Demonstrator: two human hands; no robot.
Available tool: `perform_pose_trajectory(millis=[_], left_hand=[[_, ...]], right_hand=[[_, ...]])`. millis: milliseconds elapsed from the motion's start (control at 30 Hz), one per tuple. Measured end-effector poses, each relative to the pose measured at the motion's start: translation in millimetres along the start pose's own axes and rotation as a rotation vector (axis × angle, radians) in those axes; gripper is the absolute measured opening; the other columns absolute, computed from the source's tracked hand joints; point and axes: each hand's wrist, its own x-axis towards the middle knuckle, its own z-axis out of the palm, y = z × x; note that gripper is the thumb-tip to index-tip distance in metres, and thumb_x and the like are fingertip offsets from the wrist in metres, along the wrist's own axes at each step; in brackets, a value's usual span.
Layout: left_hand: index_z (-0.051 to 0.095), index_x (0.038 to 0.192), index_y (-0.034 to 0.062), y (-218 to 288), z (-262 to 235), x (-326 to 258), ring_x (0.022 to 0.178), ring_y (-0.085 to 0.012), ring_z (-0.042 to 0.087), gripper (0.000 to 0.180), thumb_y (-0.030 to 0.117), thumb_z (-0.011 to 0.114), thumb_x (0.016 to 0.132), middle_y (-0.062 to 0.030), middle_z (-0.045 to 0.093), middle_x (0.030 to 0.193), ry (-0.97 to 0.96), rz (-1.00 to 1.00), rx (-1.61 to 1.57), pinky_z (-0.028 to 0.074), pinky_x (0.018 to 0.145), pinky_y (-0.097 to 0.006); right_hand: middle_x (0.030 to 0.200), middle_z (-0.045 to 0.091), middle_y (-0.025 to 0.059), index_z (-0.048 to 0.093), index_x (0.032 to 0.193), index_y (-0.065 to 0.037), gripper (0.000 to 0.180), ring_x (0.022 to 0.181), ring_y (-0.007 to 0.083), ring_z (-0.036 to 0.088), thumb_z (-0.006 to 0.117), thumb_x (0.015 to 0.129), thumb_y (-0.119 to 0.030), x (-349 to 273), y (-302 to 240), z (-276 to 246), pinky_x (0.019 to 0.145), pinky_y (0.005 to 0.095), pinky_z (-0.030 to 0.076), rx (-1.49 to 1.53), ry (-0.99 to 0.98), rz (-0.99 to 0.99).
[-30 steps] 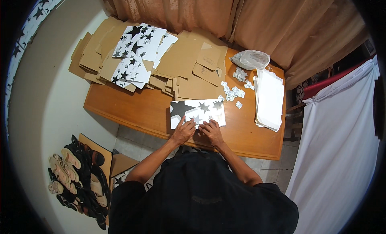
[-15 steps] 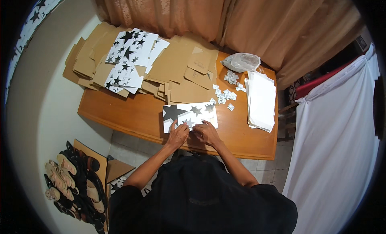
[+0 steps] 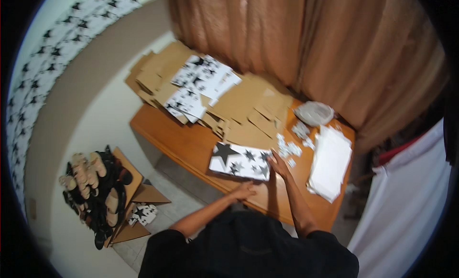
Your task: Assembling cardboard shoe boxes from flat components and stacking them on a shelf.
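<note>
A flat white box-like piece point(image 3: 241, 164) printed with black and grey stars lies on the wooden table, close to its front edge. At its right end is my right hand point(image 3: 278, 164), fingers stretched out against the side and not wrapped round it. My left hand point(image 3: 245, 190) rests on the table edge just in front of the piece, apart from it, fingers loosely spread and holding nothing. Small whitish packets point(image 3: 288, 146) lie scattered beyond my right hand. Some blur softens the finger detail.
Brown cardboard pieces point(image 3: 248, 103) are stacked at the back, with star-patterned sheets point(image 3: 186, 103) on top. A clear plastic bag point(image 3: 314, 113) sits at the back right, near a pile of white paper point(image 3: 330, 163). Left of the wooden table point(image 3: 167, 134) stands a shoe rack point(image 3: 103, 194).
The view has swung, shifting the scene rightward and down. My hands have parted from the front of the star-patterned piece: right to its right end, left down to the table edge.
</note>
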Motion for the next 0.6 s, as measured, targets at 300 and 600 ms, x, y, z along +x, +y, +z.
perform_pose_trajectory(millis=[300, 600], left_hand=[[0.031, 0.153, 0.0044, -10, 68, -35, 0.135, -0.0291, 0.046, 0.094, 0.031, 0.086, 0.081, -0.0176, 0.040, 0.150, 0.621, 0.070, -0.392, 0.045, 0.106, -0.043], [0.037, 0.152, 0.0050, 9, 72, -108, 0.119, -0.0367, 0.053, 0.080, 0.021, 0.078, 0.086, -0.0221, 0.049, 0.125, 1.302, 0.279, 0.163, 0.047, 0.100, -0.041]], right_hand=[[0.086, 0.061, 0.0035, 0.070, 0.100, 0.003, 0.028, 0.079, 0.0117, 0.053, 0.058, 0.095, -0.022, -36, -11, 12, 0.068, 0.0284, 0.044, 0.384, -0.167, -0.154], [0.135, 0.056, 0.0191, 0.042, 0.142, 0.002, 0.054, 0.125, 0.0289, 0.056, 0.066, 0.097, -0.016, -85, -75, 37, 0.103, 0.0410, 0.048, 0.439, -0.400, -0.416]])
